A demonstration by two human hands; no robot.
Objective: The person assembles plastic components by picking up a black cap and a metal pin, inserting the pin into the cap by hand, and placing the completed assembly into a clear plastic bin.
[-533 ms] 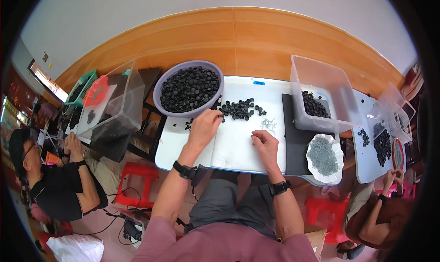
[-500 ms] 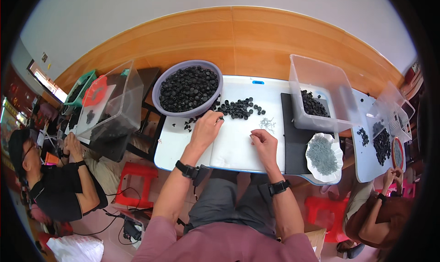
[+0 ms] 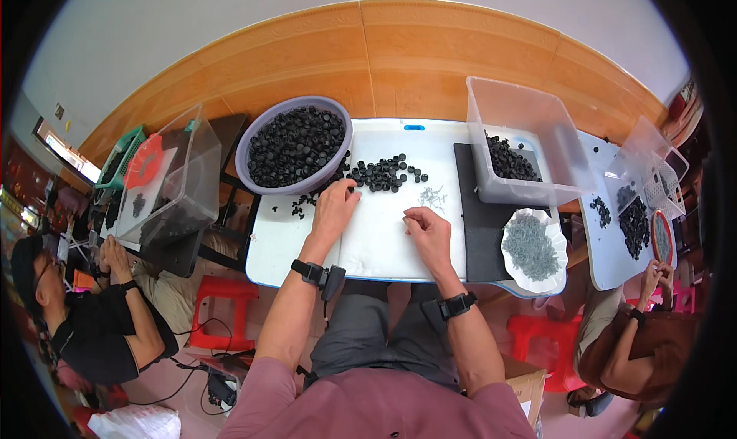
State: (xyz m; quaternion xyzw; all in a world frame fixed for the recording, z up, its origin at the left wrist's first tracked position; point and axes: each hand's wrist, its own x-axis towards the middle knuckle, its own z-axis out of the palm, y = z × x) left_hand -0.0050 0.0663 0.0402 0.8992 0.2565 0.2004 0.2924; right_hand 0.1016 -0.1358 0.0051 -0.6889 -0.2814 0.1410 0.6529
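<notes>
Just left of the frame's centre, the left hand (image 3: 335,208) pinches 1 small black piece (image 3: 351,189) near glossy round caps (image 3: 381,176). Right of centre, the right hand (image 3: 431,235) curls narrowly; its contents I cannot tell. White tabletop (image 3: 380,243) beneath; orange-brown panelling (image 3: 437,43) above.

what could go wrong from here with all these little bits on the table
The left hand seems to pinch a small black piece by its fingertips, so it might slip.
The loose grey bits lie just beyond the right hand; a brush could scatter them.
The white dish sits near the table's front edge, so a bump might spill it.
</notes>
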